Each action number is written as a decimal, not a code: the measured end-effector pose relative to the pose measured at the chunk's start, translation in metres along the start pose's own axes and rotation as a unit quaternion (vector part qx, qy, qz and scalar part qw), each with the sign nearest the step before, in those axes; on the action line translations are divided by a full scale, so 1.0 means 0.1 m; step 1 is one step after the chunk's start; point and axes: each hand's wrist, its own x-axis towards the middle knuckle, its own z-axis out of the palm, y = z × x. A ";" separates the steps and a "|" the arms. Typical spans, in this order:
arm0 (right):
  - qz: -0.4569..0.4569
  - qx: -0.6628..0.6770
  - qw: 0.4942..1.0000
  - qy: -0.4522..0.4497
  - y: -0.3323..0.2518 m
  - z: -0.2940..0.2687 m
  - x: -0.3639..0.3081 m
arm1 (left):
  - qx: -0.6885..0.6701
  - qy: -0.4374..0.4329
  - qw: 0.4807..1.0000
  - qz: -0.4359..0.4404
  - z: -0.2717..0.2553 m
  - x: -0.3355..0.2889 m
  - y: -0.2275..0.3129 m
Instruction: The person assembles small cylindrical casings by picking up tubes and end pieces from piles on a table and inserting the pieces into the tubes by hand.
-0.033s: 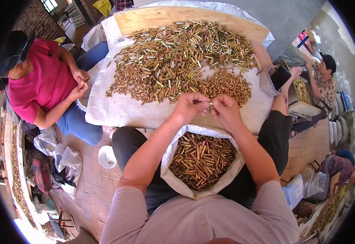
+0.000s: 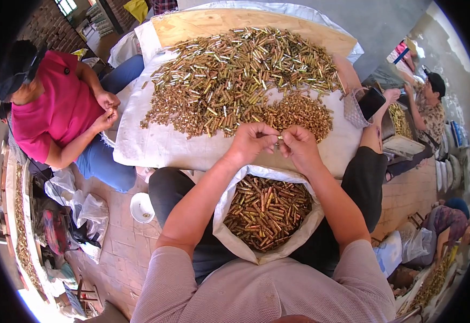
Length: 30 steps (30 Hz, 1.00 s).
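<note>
Above the table's near edge, my left hand [image 2: 255, 142] and my right hand [image 2: 299, 146] meet fingertip to fingertip, both closed in a pinch. Between them is a small gold-coloured metal piece [image 2: 279, 137], mostly covered by the fingers. Just beyond lies a mound of short gold and copper-coloured pieces [image 2: 305, 116]. A wide heap of longer, slim gold-coloured metal tubes [image 2: 240, 70] spreads behind it. Below my forearms, a white sack [image 2: 225, 243] stands open in my lap, holding many copper and gold-coloured tubes [image 2: 267, 210].
The heaps rest on a white cloth-covered table [image 2: 154, 151] with a wooden board [image 2: 245, 19] along its far edge. A person in a pink top [image 2: 41, 107] sits at the left. A white bucket [image 2: 142, 208] stands on the floor. At the right is a phone [image 2: 372, 102] beside another person's arm.
</note>
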 end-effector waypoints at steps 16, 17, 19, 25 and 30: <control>0.186 -0.181 0.897 -0.359 -0.69 0.03 -0.28 | 0.661 0.181 0.728 -0.016 -0.73 0.18 -0.11; 0.186 -0.181 0.897 -0.358 -0.73 0.07 -0.29 | 0.671 0.177 0.719 -0.045 -0.72 0.20 -0.12; 0.234 -0.261 0.880 -0.320 -0.82 0.10 -0.27 | 0.680 0.170 0.710 -0.072 -0.67 0.22 -0.11; 0.012 -0.406 0.905 -0.128 -0.28 -0.39 0.06 | 0.663 0.148 0.732 -0.058 -0.64 0.21 -0.14; -0.102 -0.606 0.780 -0.117 0.01 -0.35 0.12 | 0.670 0.106 0.733 -0.050 -0.65 0.17 -0.14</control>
